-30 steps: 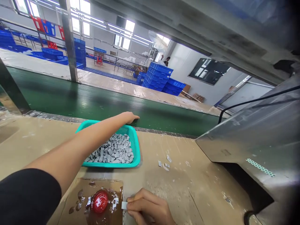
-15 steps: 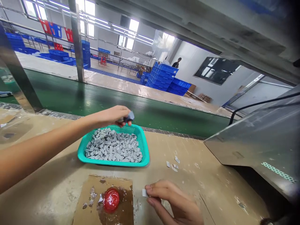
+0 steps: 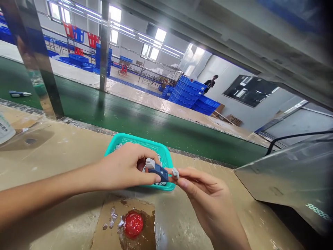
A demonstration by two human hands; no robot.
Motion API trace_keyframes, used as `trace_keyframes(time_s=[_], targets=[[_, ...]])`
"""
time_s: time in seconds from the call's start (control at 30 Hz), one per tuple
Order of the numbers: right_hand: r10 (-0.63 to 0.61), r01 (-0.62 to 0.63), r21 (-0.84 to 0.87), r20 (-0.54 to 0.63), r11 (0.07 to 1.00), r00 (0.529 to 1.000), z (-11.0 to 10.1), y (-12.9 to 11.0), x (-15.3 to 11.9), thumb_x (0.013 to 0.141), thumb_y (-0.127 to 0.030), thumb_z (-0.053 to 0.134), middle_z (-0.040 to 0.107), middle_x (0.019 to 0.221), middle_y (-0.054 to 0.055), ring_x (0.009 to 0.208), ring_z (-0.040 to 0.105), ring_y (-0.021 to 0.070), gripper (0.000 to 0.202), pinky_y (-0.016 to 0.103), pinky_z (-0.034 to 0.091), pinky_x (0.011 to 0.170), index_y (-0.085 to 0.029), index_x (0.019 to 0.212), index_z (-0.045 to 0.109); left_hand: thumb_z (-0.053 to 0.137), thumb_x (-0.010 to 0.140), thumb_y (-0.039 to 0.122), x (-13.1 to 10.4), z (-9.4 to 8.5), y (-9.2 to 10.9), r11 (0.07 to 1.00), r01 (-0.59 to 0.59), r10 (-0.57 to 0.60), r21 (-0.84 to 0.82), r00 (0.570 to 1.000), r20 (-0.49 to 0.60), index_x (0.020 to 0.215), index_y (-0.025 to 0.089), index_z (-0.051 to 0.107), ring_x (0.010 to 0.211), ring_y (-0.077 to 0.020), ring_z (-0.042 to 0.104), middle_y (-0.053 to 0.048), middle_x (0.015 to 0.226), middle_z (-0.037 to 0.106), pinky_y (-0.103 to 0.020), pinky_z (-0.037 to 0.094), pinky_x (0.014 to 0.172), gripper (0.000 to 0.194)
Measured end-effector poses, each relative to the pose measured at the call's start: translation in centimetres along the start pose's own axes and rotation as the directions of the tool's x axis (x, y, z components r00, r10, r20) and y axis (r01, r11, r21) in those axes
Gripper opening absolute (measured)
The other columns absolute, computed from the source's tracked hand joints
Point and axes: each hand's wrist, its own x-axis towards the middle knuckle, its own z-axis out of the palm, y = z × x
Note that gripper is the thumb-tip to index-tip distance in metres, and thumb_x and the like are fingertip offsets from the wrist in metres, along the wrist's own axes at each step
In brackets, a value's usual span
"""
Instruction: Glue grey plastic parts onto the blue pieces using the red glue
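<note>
Over the basket, my left hand (image 3: 130, 166) is closed on a dark blue plastic part (image 3: 159, 172) with a light grey block at one end. My right hand (image 3: 203, 191) pinches a small light grey plastic piece (image 3: 175, 173) between thumb and fingertips, close to the blue part's right end. Whether the two touch, I cannot tell. Beneath my hands stands a turquoise basket (image 3: 166, 156) of small grey plastic pieces, mostly hidden by my left hand. Nearer to me, a round red glossy thing (image 3: 133, 224) lies in a wet patch on a cardboard sheet (image 3: 100, 231).
A green conveyor belt (image 3: 135, 119) runs behind the bench, with a dark blue and grey item (image 3: 19, 94) on it at left. A metal post (image 3: 41, 69) stands left, a metal housing (image 3: 283, 173) right. Blue crates (image 3: 186, 92) and a person (image 3: 210, 84) are farther back.
My left hand has come down and nearer with the blue part. My right hand has risen to meet it with the grey piece. The camera view has shifted left.
</note>
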Motion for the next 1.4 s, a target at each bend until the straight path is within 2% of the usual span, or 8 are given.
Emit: trace_keyframes(time_s=[0.57,0.77,0.87,0.97,1.07,1.13,1.27,1.4], targets=[[-0.294,0.289,-0.341,0.037,0.895,0.955,1.4,-0.5,-0.8,0.069,-0.005,0.062,0.070,0.073,0.002,0.066,0.065,0.0144,0.021,0.023,0.056,0.060,-0.024,0.074,0.071,0.056,0.072,0.031,-0.4,0.6,0.3,0.994,-0.080,0.079,0.069,0.997,0.016,0.057,0.015,0.049,0.055,-0.0069,0.042,0.004,0.055,0.048,-0.018,0.030,0.049,0.023],[-0.349,0.366,-0.387,0.118,0.846,0.930,1.0,-0.3,-1.5,0.073,-0.004,0.058,0.065,0.096,0.006,0.091,0.062,0.0200,0.023,0.031,0.055,0.074,-0.022,0.085,0.068,0.056,0.075,0.032,-0.4,0.6,0.3,0.991,-0.129,0.129,-0.034,0.992,-0.008,0.060,0.015,0.050,0.060,-0.0074,0.042,0.004,0.060,0.048,-0.020,0.032,0.055,0.023],[-0.457,0.450,-0.444,0.098,0.775,0.884,1.2,0.1,-1.7,0.072,-0.003,0.059,0.063,0.100,0.006,0.093,0.061,0.0192,0.030,0.033,0.054,0.078,-0.022,0.095,0.063,0.057,0.074,0.032,-0.3,1.2,0.2,0.957,-0.089,0.080,-0.275,0.996,-0.042,0.065,0.015,0.054,0.065,-0.0087,0.045,0.003,0.065,0.050,-0.020,0.034,0.057,0.020],[-0.636,0.556,-0.572,0.075,0.603,0.768,1.8,0.4,-1.7,0.070,0.001,0.060,0.064,0.092,0.005,0.084,0.062,0.0152,0.032,0.027,0.055,0.074,-0.020,0.095,0.062,0.061,0.072,0.030,-0.2,2.5,0.1,0.756,0.027,-0.059,-0.654,0.998,-0.028,0.078,0.016,0.058,0.075,-0.0108,0.051,0.001,0.077,0.055,-0.022,0.040,0.067,0.015],[-0.751,0.585,-0.736,0.162,0.340,0.640,2.3,0.7,-1.5,0.069,0.001,0.062,0.065,0.086,0.006,0.079,0.063,0.0133,0.029,0.022,0.053,0.073,-0.015,0.093,0.063,0.058,0.076,0.026,-0.1,4.0,0.2,0.393,0.146,-0.148,-0.908,0.984,0.094,0.080,0.016,0.058,0.079,-0.0102,0.053,0.000,0.080,0.057,-0.024,0.042,0.077,0.011],[-0.768,0.580,-0.785,0.228,0.219,0.599,2.4,1.0,-1.4,0.069,0.001,0.063,0.065,0.084,0.008,0.079,0.063,0.0140,0.028,0.023,0.053,0.075,-0.014,0.093,0.063,0.052,0.080,0.021,-0.1,4.8,0.2,0.183,0.183,-0.148,-0.966,0.976,0.157,0.076,0.013,0.058,0.079,-0.0093,0.053,-0.002,0.078,0.057,-0.024,0.042,0.082,0.010],[-0.744,0.625,-0.761,0.316,0.172,0.589,2.2,1.3,-1.1,0.071,0.002,0.060,0.065,0.090,0.009,0.088,0.061,0.0174,0.032,0.028,0.051,0.080,-0.013,0.100,0.060,0.047,0.082,0.014,0.1,5.0,0.0,0.043,0.170,-0.146,-0.985,0.976,0.162,0.076,0.010,0.059,0.078,-0.0088,0.055,-0.006,0.079,0.059,-0.021,0.043,0.081,0.015],[-0.715,0.593,-0.738,0.222,0.321,0.663,1.7,0.9,-0.9,0.075,-0.003,0.056,0.063,0.100,0.007,0.090,0.060,0.0160,0.042,0.028,0.050,0.082,-0.018,0.114,0.051,0.045,0.084,0.015,0.8,3.5,-0.5,0.032,0.110,-0.132,-0.993,0.986,0.105,0.087,0.011,0.060,0.076,-0.0100,0.059,-0.006,0.085,0.061,-0.020,0.048,0.073,0.016]])
